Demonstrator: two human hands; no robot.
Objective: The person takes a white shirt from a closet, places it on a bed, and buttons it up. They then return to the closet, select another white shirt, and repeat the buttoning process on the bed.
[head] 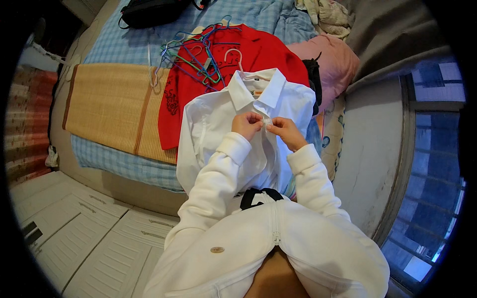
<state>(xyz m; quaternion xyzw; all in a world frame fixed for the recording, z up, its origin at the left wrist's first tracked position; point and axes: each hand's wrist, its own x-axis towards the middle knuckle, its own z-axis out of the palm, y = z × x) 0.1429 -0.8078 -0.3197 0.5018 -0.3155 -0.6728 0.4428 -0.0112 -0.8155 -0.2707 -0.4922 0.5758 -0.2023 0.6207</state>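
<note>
A white collared shirt lies front up on the bed, its collar pointing away from me. A pale hanger sits inside it, with the hook rising out of the neck. My left hand pinches the shirt's front edge just below the collar. From the other side, my right hand grips the same front edge, fingertips almost touching those of the left. Whether a button is between the fingers cannot be made out. Below the hands the front hangs partly apart in folds.
Beneath the shirt is a red garment with black markings. Tangled wire hangers lie on it. Left is a folded woven mat; a black bag rests at the far side, a pink pillow at the right. A barred window is right.
</note>
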